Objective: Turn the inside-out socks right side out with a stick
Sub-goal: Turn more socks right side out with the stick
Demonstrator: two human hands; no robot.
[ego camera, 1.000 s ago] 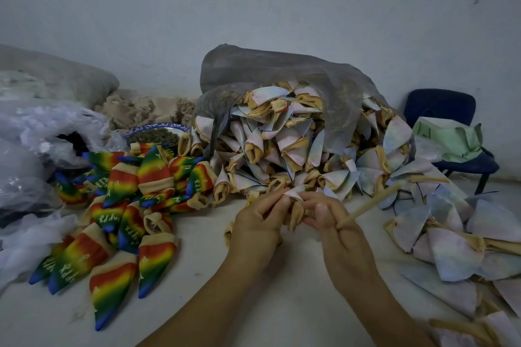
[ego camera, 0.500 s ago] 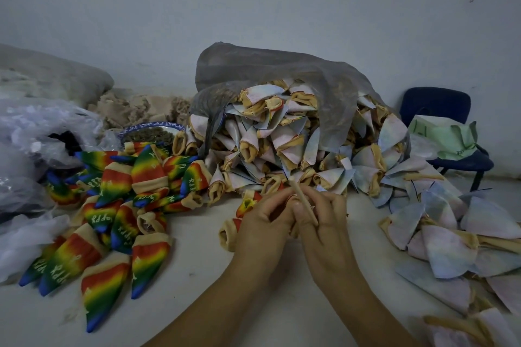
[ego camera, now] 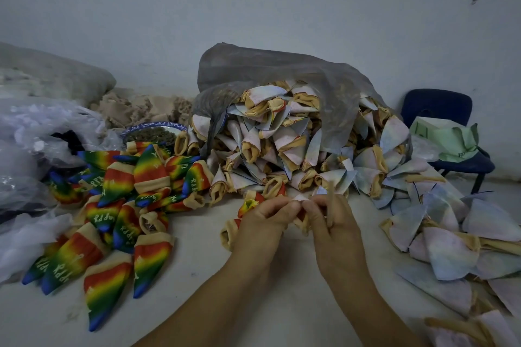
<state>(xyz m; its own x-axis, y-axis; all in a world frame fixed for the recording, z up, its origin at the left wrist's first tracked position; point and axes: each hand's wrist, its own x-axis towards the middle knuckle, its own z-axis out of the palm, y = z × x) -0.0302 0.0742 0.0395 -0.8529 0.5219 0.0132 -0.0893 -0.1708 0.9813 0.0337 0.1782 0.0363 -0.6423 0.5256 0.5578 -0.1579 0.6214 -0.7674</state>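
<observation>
- grey plastic bag lies at the far middle of the white surface, spilling pale inside-out socks. loose pale socks lie along the right edge.
- rainbow socks, right side out, are heaped toward the left edge.
- left hand and right hand meet mid-surface, just in front of the bag. both pinch one small pale sock at the fingertips.
- stick: one second ago it jutted out rightward from the right hand. now it stands near upright, clamped in that hand's curled fingers, beside the sock.
- judgement: stick is being lined up for the push. turning of this sock not yet begun, and most of the pile remains.
</observation>
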